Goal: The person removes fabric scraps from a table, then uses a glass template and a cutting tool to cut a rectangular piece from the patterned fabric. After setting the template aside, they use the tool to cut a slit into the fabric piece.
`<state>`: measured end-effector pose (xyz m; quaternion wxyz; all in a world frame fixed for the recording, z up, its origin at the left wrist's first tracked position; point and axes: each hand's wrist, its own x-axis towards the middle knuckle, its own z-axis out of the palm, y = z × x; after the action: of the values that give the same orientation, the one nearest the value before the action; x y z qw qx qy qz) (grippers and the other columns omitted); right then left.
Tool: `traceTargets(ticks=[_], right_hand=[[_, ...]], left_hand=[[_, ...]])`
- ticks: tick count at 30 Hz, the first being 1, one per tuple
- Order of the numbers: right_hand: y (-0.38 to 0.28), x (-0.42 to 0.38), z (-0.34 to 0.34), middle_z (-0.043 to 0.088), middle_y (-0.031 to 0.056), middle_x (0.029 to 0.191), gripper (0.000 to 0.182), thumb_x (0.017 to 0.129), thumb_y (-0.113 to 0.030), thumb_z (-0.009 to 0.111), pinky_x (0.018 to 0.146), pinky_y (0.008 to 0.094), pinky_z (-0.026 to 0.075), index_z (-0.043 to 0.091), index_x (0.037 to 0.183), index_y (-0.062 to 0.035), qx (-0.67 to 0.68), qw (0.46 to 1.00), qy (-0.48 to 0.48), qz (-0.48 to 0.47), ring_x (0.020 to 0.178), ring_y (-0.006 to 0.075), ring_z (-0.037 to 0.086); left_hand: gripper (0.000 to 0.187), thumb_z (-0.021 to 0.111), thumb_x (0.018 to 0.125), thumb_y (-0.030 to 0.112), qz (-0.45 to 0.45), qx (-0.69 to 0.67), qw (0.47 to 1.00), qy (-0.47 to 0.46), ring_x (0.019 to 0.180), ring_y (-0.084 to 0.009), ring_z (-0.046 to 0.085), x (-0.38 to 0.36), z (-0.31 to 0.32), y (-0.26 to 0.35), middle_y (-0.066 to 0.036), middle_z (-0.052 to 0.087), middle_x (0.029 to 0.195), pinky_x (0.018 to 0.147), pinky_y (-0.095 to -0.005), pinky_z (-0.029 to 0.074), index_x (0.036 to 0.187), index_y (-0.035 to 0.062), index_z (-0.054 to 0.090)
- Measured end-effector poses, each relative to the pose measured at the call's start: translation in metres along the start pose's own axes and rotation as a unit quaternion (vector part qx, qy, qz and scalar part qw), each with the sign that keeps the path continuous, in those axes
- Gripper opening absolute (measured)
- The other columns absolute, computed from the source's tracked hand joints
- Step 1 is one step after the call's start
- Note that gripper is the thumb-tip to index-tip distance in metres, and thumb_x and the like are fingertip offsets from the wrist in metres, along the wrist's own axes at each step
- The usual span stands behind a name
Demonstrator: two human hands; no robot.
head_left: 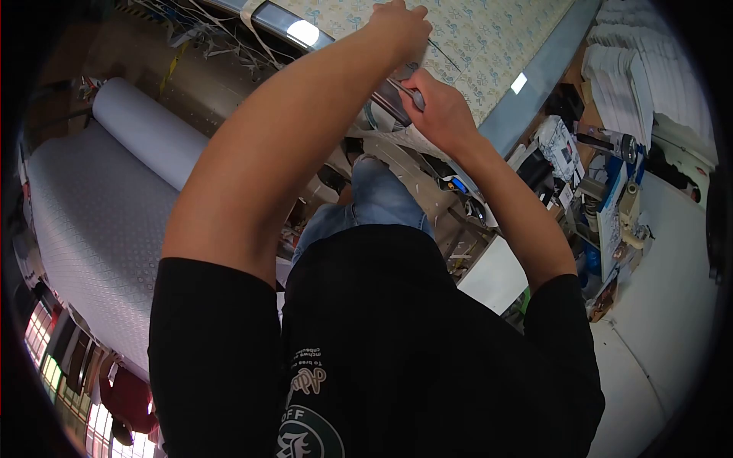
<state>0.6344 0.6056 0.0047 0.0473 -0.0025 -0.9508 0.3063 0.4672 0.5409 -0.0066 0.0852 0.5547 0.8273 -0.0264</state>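
Observation:
My left hand (401,32) is over the patterned sheet (489,38), its fingers bent and their tips mostly hidden. A thin dark rod-like piece (445,56) sticks out beside the heel of this hand; I cannot tell what the fingers grip. Nearer my body, my right hand (444,111) is closed around the grey handle of what looks like scissors (417,99). Their metal part points up and left and passes behind my left forearm. The sheet is cream with small blue and yellow motifs, spread on the table (527,84).
A large grey quilted roll (99,198) lies to the left. White stacked sheets (618,76) and a cluttered bench with a sewing machine (630,202) stand to the right. Loose strips (206,42) hang by the table's left end. A person in red (126,397) is at the lower left.

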Motion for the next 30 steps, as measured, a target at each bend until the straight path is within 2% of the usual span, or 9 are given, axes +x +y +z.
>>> traceTargets(ticks=[9,13,15,19,21,22,24,27,30], right_hand=[[-0.005,0.017,0.013,0.07,0.0139,0.089,0.019,0.092,-0.015,0.069,0.069,0.0463,0.054,0.057,0.104,-0.0074,0.017,1.0,0.025,-0.005,0.082,0.0361,0.069],[-0.012,0.036,0.025,0.072,0.0143,0.096,0.019,0.091,-0.013,0.07,0.072,0.0429,0.056,0.059,0.105,-0.0062,0.023,0.999,0.037,0.019,0.085,0.0366,0.07],[-0.016,0.037,0.03,0.072,0.0144,0.096,0.019,0.091,-0.013,0.07,0.072,0.0428,0.056,0.059,0.105,-0.0064,0.029,0.998,0.043,0.028,0.086,0.0365,0.07],[-0.022,0.038,0.027,0.071,0.0123,0.089,0.018,0.091,-0.014,0.069,0.068,0.0468,0.054,0.056,0.102,-0.0068,0.035,0.997,0.046,0.041,0.081,0.0354,0.069],[-0.025,0.038,0.024,0.07,0.012,0.089,0.018,0.091,-0.014,0.069,0.068,0.0467,0.054,0.056,0.101,-0.0067,0.037,0.997,0.042,0.055,0.081,0.0353,0.069],[-0.026,0.037,0.024,0.071,0.0131,0.09,0.018,0.091,-0.013,0.07,0.068,0.0452,0.054,0.057,0.102,-0.0066,0.035,0.997,0.037,0.062,0.082,0.0357,0.069],[-0.025,0.042,0.025,0.071,0.0142,0.092,0.019,0.091,-0.012,0.071,0.068,0.0438,0.054,0.059,0.103,-0.0065,0.034,0.996,0.045,0.071,0.082,0.036,0.07],[-0.034,0.041,0.032,0.071,0.0142,0.091,0.019,0.09,-0.012,0.072,0.068,0.0442,0.054,0.059,0.103,-0.0062,0.032,0.993,0.054,0.099,0.082,0.0366,0.069],[-0.042,0.05,0.037,0.071,0.0149,0.092,0.02,0.089,-0.011,0.073,0.069,0.0438,0.054,0.059,0.103,-0.0057,0.042,0.988,0.073,0.132,0.083,0.0374,0.07]], left_hand=[[0.083,0.095,0.058,0.025,0.061,0.033,0.998,0.001,0.136,-0.0359,0.05,-0.008,-0.011,-0.02,-0.008,0.059,0.135,0.108,-0.0558,0.041,0.133,0.0138,0.061],[0.082,0.095,0.059,0.025,0.086,0.051,0.995,0.002,0.136,-0.0355,0.05,0.004,-0.012,-0.036,-0.009,0.06,0.135,0.109,-0.0553,0.041,0.133,0.0139,0.062],[0.081,0.095,0.057,0.025,0.092,0.006,0.995,0.022,0.128,-0.0304,0.059,0.009,0.005,-0.038,-0.007,0.064,0.128,0.099,-0.0457,0.051,0.13,0.0162,0.062],[0.084,0.09,0.06,0.01,0.117,-0.048,0.99,-0.057,0.107,-0.035,0.069,0.012,-0.007,-0.047,-0.012,0.068,0.112,0.084,-0.0421,0.057,0.137,0.0161,0.056],[0.049,0.075,0.08,0.008,0.152,-0.05,0.977,-0.138,0.088,-0.0295,0.075,0.028,-0.013,-0.056,-0.009,0.074,0.086,0.072,-0.0428,0.059,0.127,0.0122,0.061],[0.049,0.075,0.08,0.008,0.159,-0.047,0.976,-0.139,0.088,-0.0295,0.075,0.029,-0.012,-0.057,-0.009,0.074,0.086,0.072,-0.0428,0.059,0.127,0.0122,0.061],[0.037,0.059,0.09,0.004,0.174,-0.086,0.973,-0.125,0.078,-0.0291,0.075,0.032,-0.011,-0.06,-0.011,0.072,0.069,0.07,-0.0425,0.059,0.127,0.0079,0.058],[0.031,0.054,0.095,0.008,0.148,-0.114,0.966,-0.178,0.077,-0.0296,0.076,0.047,-0.003,-0.057,-0.012,0.074,0.074,0.068,-0.0427,0.059,0.126,0.0049,0.057],[0.029,0.051,0.096,0.009,0.192,-0.114,0.964,-0.146,0.076,-0.0304,0.076,0.041,-0.01,-0.061,-0.014,0.074,0.075,0.067,-0.0424,0.058,0.123,0.0016,0.057]])
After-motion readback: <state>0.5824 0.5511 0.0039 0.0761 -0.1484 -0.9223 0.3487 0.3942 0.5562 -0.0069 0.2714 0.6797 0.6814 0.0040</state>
